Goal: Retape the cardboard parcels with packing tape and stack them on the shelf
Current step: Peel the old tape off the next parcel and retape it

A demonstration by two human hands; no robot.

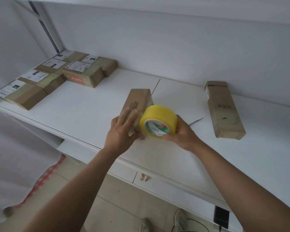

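A long cardboard parcel (137,102) lies on the white shelf (84,113), its near end toward me. My left hand (122,131) rests on that near end, fingers spread over its top and the thumb down at its lower edge. A roll of yellow packing tape (157,121) stands against the parcel's near right corner. My right hand (181,133) grips the roll, with the thumb on its near rim and a fingertip showing inside the core. A second long parcel (223,109) lies to the right near the wall.
Several taped parcels with white labels (52,77) are packed together at the shelf's far left. A thin pointed tool (196,121) lies just behind my right hand. A dark phone (221,216) sits at the shelf's near right edge. My shoes (162,221) show on the tiled floor.
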